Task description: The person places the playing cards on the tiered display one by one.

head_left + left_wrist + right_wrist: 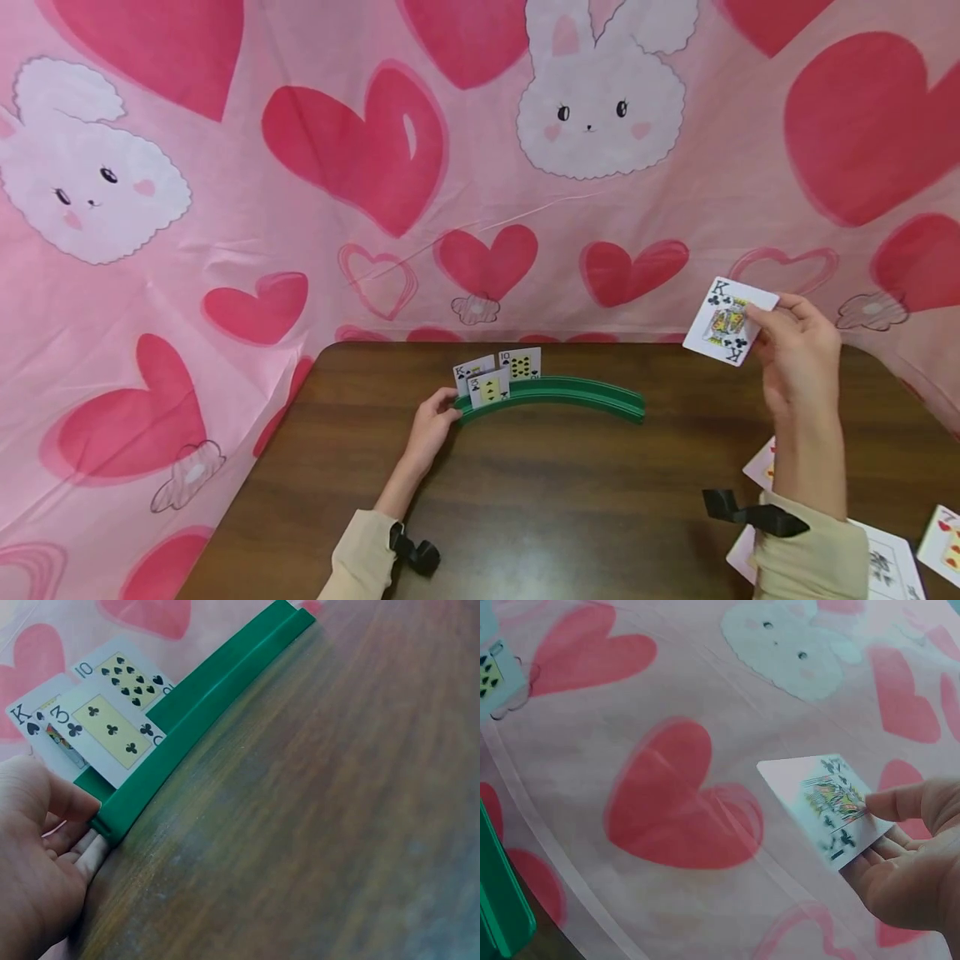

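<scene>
A curved green card holder (577, 393) stands on the table, with three playing cards upright at its left part. The king of spades (37, 720) and ten of spades (120, 671) stand in the rear; the three of clubs (105, 735) overlaps them in front. My left hand (433, 425) pinches the holder's left end between thumb and fingers. Up at the right, my right hand (798, 354) holds a king of clubs (727, 323) in the air, thumb on its face and fingers behind. The same king of clubs (829, 806) shows in the right wrist view.
Several cards lie at the table's right front, among them a seven of hearts (943, 542) and a large-figured card (888, 562), partly hidden by my right forearm. A pink heart-and-bunny cloth (480, 192) hangs behind the brown wooden table (525, 500).
</scene>
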The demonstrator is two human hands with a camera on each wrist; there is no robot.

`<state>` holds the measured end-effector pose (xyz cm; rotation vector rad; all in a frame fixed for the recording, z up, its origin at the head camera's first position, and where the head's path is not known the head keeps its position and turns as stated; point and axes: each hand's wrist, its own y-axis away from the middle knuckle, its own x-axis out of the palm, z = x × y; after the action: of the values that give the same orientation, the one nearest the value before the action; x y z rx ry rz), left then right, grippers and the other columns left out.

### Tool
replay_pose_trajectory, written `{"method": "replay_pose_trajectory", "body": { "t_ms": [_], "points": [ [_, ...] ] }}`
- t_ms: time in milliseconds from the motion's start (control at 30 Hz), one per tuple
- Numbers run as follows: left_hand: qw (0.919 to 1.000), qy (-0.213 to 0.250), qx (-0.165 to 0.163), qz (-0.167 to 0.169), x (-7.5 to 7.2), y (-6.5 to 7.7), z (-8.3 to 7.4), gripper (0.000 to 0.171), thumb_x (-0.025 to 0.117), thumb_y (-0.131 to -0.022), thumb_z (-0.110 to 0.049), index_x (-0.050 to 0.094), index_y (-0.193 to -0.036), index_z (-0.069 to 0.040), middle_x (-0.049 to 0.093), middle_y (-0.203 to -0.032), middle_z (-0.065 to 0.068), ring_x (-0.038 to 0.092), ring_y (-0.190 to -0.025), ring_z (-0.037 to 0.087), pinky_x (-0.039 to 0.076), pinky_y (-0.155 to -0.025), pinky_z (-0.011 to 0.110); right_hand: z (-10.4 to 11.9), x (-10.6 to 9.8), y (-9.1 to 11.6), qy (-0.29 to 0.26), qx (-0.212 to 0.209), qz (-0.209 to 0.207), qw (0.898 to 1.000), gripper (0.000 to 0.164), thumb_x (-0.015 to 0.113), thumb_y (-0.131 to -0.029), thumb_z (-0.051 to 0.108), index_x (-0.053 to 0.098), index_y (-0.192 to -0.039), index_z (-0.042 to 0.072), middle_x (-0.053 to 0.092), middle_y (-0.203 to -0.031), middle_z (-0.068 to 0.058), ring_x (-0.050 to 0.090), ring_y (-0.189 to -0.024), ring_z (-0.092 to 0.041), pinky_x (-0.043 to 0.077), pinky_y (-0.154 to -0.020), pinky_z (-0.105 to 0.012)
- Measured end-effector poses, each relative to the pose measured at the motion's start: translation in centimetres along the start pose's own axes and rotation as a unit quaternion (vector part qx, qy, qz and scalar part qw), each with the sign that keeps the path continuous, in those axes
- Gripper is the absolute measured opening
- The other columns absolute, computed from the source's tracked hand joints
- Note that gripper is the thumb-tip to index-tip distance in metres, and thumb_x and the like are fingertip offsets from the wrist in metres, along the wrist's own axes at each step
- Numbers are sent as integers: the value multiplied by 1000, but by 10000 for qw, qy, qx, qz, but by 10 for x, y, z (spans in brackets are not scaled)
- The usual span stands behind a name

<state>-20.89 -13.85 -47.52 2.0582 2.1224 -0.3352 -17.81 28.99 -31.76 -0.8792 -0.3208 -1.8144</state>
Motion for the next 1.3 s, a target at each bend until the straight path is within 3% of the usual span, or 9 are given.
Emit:
{"method": "replay_pose_trajectory", "body": {
  "t_ms": [133, 333, 467, 733, 967, 1100, 1300],
  "points": [
    [9999, -44, 73, -62, 0, -1, -4, 28, 57, -96, 2, 67, -121, 6, 64, -126, 22, 57, -107, 30, 45, -89, 35, -6, 9, 3, 271, 29, 575, 9980, 20, 62, -90, -21, 65, -95, -3, 74, -84, -10, 71, -73, -16, 57, -60, -26],
    [9999, 105, 29, -16, 0, 0, -4, 27, 57, -96, 1, 67, -121, 5, 64, -126, 21, 58, -107, 30, 46, -89, 35, -17, 18, 10, 644, 151, 1107, 9916, 24, 61, -90, -22, 71, -93, -1, 76, -89, -9, 72, -78, -16, 57, -65, -26],
    [10000, 52, -16, 28, 0, 4, -3, 27, 56, -96, 2, 66, -121, 6, 64, -125, 22, 58, -106, 30, 46, -88, 35, -25, 22, 14, 884, 221, 1180, 9888, 22, 63, -90, -20, 72, -91, 1, 76, -89, -7, 71, -81, -16, 57, -68, -25],
    [9998, 87, 186, -26, 0, 2, -4, 27, 57, -96, 1, 66, -121, 6, 64, -123, 22, 58, -104, 29, 47, -86, 34, -33, 34, 17, 1383, 130, 1307, 9816, 21, 67, -91, -13, 74, -90, 7, 76, -83, -2, 70, -73, -11, 57, -68, -22],
    [10000, 32, -15, 3, -2, 3, -1, 27, 56, -96, 1, 67, -121, 4, 65, -124, 20, 58, -105, 29, 47, -88, 35, -39, 37, 21, 1944, 256, 1508, 9689, 20, 69, -93, -8, 74, -89, 11, 76, -85, 2, 70, -74, -11, 57, -68, -23],
    [9998, 66, 182, 1, -1, -1, -5, 27, 57, -97, -1, 66, -122, 5, 64, -125, 21, 57, -106, 30, 47, -90, 38, -38, 39, 19, 1980, 177, 1510, 9683, 15, 71, -93, -4, 75, -90, 11, 76, -87, 2, 70, -77, -11, 57, -71, -22],
    [9999, -67, 117, -74, 0, 2, -2, 26, 59, -92, 4, 68, -116, 6, 67, -118, 20, 59, -101, 26, 47, -85, 34, -42, 39, 22, 2117, 334, 1524, 9648, 13, 71, -94, -2, 73, -90, 10, 76, -87, 2, 69, -78, -11, 55, -74, -21]
  ]
}}
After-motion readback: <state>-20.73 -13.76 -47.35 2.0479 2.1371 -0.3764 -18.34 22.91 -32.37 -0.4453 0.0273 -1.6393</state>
